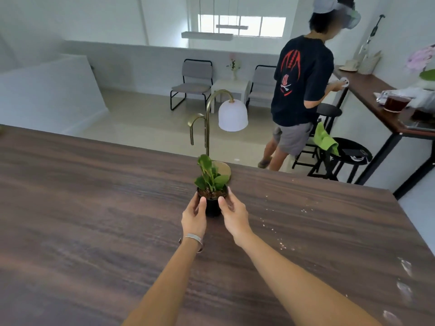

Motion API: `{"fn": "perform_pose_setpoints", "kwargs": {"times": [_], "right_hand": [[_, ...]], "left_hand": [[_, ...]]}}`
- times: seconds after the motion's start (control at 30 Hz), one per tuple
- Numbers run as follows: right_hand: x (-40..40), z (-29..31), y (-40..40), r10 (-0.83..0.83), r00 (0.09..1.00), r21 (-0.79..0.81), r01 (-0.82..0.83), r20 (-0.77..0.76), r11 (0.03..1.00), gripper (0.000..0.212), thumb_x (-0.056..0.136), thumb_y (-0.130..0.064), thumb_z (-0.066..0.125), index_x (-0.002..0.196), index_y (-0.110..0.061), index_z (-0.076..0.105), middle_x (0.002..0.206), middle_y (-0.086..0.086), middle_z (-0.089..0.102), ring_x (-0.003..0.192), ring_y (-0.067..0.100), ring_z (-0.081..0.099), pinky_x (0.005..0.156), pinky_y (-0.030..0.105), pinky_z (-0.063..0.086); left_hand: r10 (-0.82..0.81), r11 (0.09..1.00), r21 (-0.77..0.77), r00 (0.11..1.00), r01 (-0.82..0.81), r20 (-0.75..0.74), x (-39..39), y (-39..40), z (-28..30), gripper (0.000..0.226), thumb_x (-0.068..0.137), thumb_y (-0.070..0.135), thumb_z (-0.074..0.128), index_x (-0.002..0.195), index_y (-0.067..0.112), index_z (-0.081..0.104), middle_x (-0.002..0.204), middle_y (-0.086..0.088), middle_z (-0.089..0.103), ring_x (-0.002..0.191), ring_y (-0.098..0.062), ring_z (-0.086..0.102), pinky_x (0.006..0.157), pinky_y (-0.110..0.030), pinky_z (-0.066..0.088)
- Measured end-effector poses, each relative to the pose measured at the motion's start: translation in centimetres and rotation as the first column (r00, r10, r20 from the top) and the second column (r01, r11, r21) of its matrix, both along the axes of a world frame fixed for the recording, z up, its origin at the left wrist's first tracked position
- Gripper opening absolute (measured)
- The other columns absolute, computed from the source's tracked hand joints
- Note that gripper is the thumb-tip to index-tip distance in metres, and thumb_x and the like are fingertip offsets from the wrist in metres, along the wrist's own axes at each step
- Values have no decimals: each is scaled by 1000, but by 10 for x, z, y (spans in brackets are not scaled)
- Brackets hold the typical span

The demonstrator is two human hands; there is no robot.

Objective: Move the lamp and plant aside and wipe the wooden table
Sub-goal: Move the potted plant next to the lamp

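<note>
No brand or readable writing shows on anything; the red print on the back of the dark shirt worn by the second person (303, 83) at the far right is a graphic whose small lettering cannot be made out.

The plant (211, 177), green leaves in a small black pot, stands on the wooden table (94, 208) near its far edge, at the middle of the view. The left hand (194, 214) cups the pot's left side and the right hand (231, 211) its right side, thumbs on the near face and fingers curled round the rim, so both hands are closed on the pot. Whether the pot rests on the table or is lifted cannot be told. The hands hide most of the pot.

Just beyond the plant stands the lamp (231, 115); the leaves partly cover its round brass base, and its curved brass stem carries a white dome shade. White specks and smears lie on the table to the right, running to the frame's edge.
</note>
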State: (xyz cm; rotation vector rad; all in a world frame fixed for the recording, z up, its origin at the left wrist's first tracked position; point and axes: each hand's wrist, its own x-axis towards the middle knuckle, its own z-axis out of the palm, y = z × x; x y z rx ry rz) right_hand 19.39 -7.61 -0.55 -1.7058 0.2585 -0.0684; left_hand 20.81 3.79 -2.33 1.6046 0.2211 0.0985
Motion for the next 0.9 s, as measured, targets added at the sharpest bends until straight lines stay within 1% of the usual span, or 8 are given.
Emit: {"fn": "perform_pose_setpoints", "kwargs": {"times": [0.17,0.33,0.47,0.6,0.67,0.77,0.83,0.9], "right_hand": [[22,-7,24,4,1000,-58,-5,-29,998,63,100,-32,56,156,-22,28,152,1,46,137,14,46,116,34,36],[31,-3,19,23,997,-105,-31,-73,994,59,102,-29,53,156,-24,30,150,0,49,138,15,46,116,40,37],[14,5,3,150,979,-115,-166,-134,979,59,102,-24,53,156,-17,29,156,2,40,141,15,41,116,31,35],[-44,19,-31,191,971,-163,-214,-147,963,52,101,-24,55,151,-17,40,153,2,46,137,12,46,108,23,40],[-90,25,-62,170,977,-251,-199,-132,947,47,100,-23,57,146,-17,49,146,1,54,132,8,52,110,23,40],[-174,29,-130,59,994,-449,-92,-87,889,38,98,-19,61,136,-16,61,135,-3,63,124,6,59,109,22,42],[-238,28,-184,-86,996,-592,50,-33,804,36,98,-25,62,133,-18,63,133,-5,64,125,9,58,108,25,43],[-304,24,-237,-278,960,-687,196,-9,699,43,97,-37,56,136,-20,60,141,-1,58,137,17,48,112,35,39]], "left_hand": [[6,999,46,1000,-6,1,22,19,-10,45,96,35,50,138,21,47,137,2,55,117,-4,49,103,-27,40],[36,990,138,999,-35,-4,30,21,-3,43,95,37,50,136,22,52,133,2,59,107,0,49,93,-20,38],[68,982,175,998,-66,-2,15,18,10,45,96,31,51,139,19,47,134,-4,59,118,-15,57,98,-28,42],[-51,953,299,999,43,18,-25,11,14,61,94,31,54,148,17,30,150,-4,39,138,-21,37,110,-31,29],[-182,886,434,983,166,-4,-55,9,10,66,93,32,56,149,17,25,154,-5,31,142,-23,29,113,-34,26],[-358,691,618,920,376,-159,-109,10,-7,71,92,40,54,151,20,20,160,-6,14,147,-26,6,118,-45,13],[-378,511,722,876,466,-299,-146,13,-21,71,92,50,46,151,26,15,161,-5,4,148,-26,-3,118,-51,6],[-324,359,789,860,498,-395,-182,17,-33,72,89,61,34,151,33,11,161,-1,-3,147,-23,-10,116,-54,2]]}}
